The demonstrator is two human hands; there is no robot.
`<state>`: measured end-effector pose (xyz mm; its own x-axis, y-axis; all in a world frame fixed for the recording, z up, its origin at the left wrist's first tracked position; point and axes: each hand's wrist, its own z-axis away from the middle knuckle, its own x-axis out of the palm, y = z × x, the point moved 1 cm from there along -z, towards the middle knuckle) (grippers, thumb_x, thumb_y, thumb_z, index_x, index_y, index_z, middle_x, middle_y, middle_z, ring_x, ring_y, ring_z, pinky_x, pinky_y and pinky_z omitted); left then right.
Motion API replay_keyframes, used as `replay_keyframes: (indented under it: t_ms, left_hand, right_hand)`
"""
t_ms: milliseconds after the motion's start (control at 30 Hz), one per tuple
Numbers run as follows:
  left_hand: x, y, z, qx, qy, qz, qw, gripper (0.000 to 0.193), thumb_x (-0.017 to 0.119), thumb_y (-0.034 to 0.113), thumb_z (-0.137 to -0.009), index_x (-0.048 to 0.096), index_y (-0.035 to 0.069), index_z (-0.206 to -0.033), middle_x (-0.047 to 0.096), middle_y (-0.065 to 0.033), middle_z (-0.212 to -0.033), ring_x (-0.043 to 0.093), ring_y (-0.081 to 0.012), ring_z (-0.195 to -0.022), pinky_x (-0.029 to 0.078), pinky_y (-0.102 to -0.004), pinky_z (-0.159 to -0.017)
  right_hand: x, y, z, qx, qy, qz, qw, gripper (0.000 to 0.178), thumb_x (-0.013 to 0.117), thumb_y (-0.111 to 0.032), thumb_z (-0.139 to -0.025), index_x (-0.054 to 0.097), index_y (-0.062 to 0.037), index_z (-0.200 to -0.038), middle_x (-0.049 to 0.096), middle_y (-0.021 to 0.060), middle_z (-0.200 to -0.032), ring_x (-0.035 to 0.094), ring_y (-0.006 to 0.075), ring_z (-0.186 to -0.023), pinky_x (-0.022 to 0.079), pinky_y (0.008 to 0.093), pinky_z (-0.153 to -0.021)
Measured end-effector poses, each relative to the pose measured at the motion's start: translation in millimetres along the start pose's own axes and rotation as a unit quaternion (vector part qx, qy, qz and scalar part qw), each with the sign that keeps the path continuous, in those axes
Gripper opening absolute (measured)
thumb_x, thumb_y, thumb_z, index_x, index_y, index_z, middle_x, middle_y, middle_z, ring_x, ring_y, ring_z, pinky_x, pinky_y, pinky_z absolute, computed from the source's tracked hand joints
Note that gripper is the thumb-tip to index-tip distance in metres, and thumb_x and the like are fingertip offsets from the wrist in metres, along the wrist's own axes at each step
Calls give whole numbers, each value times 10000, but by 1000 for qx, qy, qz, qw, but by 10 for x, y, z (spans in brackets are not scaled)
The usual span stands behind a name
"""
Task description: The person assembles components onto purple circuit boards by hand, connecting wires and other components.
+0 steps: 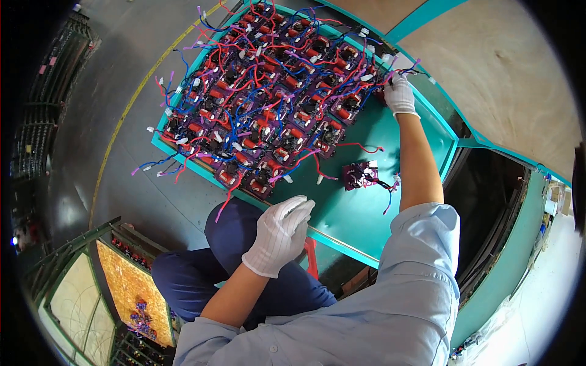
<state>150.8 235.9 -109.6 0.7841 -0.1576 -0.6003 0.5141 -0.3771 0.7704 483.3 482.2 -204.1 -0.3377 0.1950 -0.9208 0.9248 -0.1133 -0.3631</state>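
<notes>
- Circuit boards (pixel 292 81) crowd the left and far part of the turquoise table (pixel 342 213), their red, blue and purple leads (pixel 351 144) tangled across one another; one careless tug could drag a neighbour along or strain a joint.
- Over the left rim hang white plugs (pixel 150 129) on loose leads; anything brushing past could hook them and pull a board over.
- My knee (pixel 235 222) sits close beside the near edge, so shifting it could jolt the boards nearest me.
- My left hand (pixel 276 238) is above my lap, gloved fingers pressed together; its palm is hidden, so I cannot tell whether it holds anything.
- The lone board (pixel 360 175) lies right of the crowd, its leads reaching just beside my right forearm (pixel 421 165), which could catch them.
- My right hand (pixel 400 97) is at the far right, fingers curled among leads beside a board; I cannot tell which I am pinching. If only leads, the board's weight could loosen them.
</notes>
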Motion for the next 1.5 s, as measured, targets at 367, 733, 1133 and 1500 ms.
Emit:
replay_keyframes:
  t_ms: [367, 733, 1133, 1500]
  left_hand:
    - [70, -74, -13, 13, 14, -1, 1000, 252, 573, 1, -693, 592, 54, -938, 593, -119, -911, 595, -288, -763, 495, -342, -666]
    - [34, -51, 77, -11, -24, 9, 1000, 274, 520, -13, -726, 583, 47, -986, 585, -114, -956, 593, -234, -796, 494, -304, -675]
    - [-57, 294, 493, 65, 20, 11, 998, 207, 557, 15, -720, 596, 77, -913, 606, -93, -864, 592, -263, -750, 490, -336, -617]
    - [-246, 802, 1046, 139, 14, 100, 985, 267, 550, -1, -737, 587, 58, -995, 588, -95, -950, 600, -227, -698, 499, -314, -641]
  right_hand:
    - [-15, 41, 15, -103, 5, -27, 994, 365, 459, -145, -796, 479, -93, -1157, 391, 302, -1201, 456, 432, -1042, 401, 407, -890]
    - [-1224, 131, 1775, 8, -127, 80, 989, 423, 568, -159, -739, 501, -113, -1154, 561, 182, -944, 575, 332, -820, 464, 393, -699]
    - [-927, 292, 2398, 91, -120, 130, 980, 220, 511, -265, -798, 610, -87, -881, 605, 160, -783, 592, 333, -754, 466, 406, -655]
    - [-1557, -131, 3186, 163, -355, 178, 903, 293, 575, -259, -753, 596, 29, -800, 566, 146, -592, 566, 217, -473, 441, 329, -451]
